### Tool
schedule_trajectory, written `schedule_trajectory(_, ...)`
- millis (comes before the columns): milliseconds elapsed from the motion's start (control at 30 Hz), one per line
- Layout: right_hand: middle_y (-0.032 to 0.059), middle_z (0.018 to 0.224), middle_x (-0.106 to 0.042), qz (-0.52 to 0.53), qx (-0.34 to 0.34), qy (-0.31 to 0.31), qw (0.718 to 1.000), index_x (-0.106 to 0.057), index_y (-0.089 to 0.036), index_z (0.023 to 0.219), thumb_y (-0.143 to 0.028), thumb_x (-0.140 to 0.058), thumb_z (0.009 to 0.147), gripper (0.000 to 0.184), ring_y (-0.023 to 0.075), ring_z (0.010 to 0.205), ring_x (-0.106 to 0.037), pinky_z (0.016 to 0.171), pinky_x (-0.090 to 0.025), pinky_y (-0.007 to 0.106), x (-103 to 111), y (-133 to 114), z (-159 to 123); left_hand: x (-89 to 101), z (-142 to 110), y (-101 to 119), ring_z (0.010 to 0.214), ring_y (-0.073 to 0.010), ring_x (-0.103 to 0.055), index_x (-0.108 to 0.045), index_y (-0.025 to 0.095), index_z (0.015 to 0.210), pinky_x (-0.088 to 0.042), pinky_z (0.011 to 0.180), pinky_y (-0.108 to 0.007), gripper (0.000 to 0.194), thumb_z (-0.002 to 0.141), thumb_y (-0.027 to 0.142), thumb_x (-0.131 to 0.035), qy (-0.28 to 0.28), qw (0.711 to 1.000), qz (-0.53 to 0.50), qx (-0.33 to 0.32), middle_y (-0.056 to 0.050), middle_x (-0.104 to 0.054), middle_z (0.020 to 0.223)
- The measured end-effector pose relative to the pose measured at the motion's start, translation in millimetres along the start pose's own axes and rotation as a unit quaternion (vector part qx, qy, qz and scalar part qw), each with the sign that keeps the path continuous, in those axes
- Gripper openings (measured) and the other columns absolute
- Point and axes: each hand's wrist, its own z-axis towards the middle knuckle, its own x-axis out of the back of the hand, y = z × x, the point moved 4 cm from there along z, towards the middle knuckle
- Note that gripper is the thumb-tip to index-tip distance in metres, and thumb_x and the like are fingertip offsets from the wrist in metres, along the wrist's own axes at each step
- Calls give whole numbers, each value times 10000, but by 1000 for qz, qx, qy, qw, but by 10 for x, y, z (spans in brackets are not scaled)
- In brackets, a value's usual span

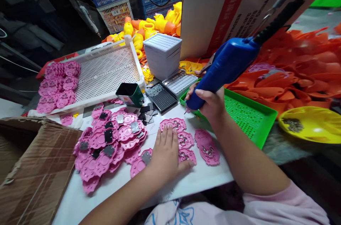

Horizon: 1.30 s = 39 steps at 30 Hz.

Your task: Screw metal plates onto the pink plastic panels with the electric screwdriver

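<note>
My left hand point(167, 148) lies flat, fingers stretched out, over a column of pink plastic plates point(186, 140) with small metal parts on them. Its palm and fingers hide part of these plates. In my right hand point(213, 102) is a blue electric screwdriver point(222, 69), tilted with its tip down and hanging from a cable above. The tip is near the green tray's left edge, above the table. A separate pink plate point(207, 147) with metal parts rests to the right of the column. Left of my left hand is a heap of pink plates point(106, 143), some bearing grey or black squares.
A green tray point(246, 118) and a yellow bowl of screws point(317, 124) stand right. Behind are a black grid tray point(166, 99), a dark green box point(130, 93), stacked white trays point(163, 58) and a white basket point(106, 72). A cardboard box point(34, 168) borders the left.
</note>
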Motion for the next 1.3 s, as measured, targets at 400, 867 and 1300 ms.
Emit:
schedule_trajectory(400, -29, 582, -632, -2, 15, 6, 1000, -576, -259, 974, -269, -708, 534, 459, 164, 470, -582, 473, -493, 318, -77, -3, -82, -208, -557, -326, 1407, -424, -221, 291, 78, 1444, -422, 1022, -547, 1140, 797, 808, -300, 129, 989, -15, -72, -275, -196, 1525)
schedule_trajectory(867, -32, 531, -609, -2, 54, -10, 998, -546, -268, 980, -254, -655, 510, 483, 162, 427, -551, 435, -447, 314, -116, -86, -92, -265, -854, -401, 1358, -346, -409, -379, 86, 1423, -343, 1101, -492, 721, 913, 594, -417, 187, 966, 47, -172, -183, -478, 1438)
schedule_trajectory(1300, -10, 598, -576, -5, 51, -6, 999, -545, -213, 675, -310, -692, 574, 203, 135, 479, -561, 459, -458, 296, -22, 2, -44, 548, -821, -643, 1033, -251, -617, -683, 155, 1040, -505, 918, -434, 285, 931, 204, -425, 270, 959, 35, -75, -121, -709, 1084)
